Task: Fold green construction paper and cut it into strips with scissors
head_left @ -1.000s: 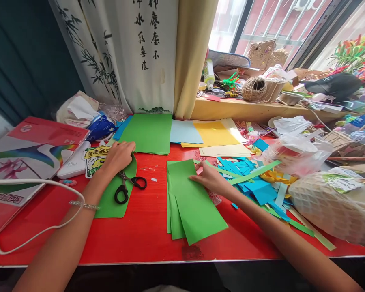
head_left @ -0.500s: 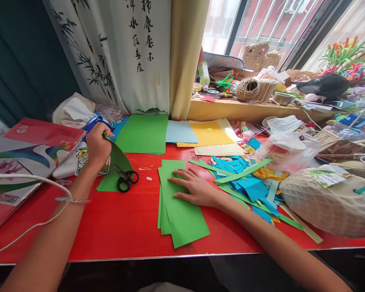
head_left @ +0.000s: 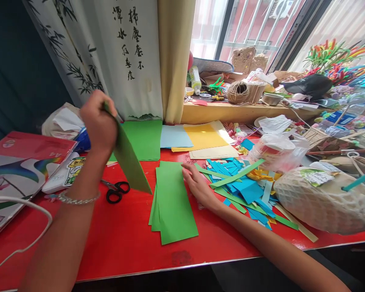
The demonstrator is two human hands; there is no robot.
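Note:
My left hand (head_left: 99,119) is closed on the upper end of a green paper sheet (head_left: 129,158), which hangs tilted above the table, its lower corner near the stack. A small stack of green paper pieces (head_left: 176,207) lies slightly fanned in front of me. At its right edge rests my right hand (head_left: 199,184), fingers stretched out, with its fingertips by the top piece. Black-handled scissors (head_left: 117,191) lie on the table below the held sheet, their blade tips hidden by my left forearm.
Blue, green and yellow paper strips (head_left: 246,186) are heaped on the right, beside a netted coconut (head_left: 325,198) with a straw. Behind lie larger green sheets (head_left: 144,140) and yellow sheets (head_left: 205,136). An A4 paper pack (head_left: 27,162) and a white cable (head_left: 24,249) occupy the left.
My left hand has lifted the green sheet off the table and brought it right, toward the stack. My right hand has slid off the stack's top to its right edge.

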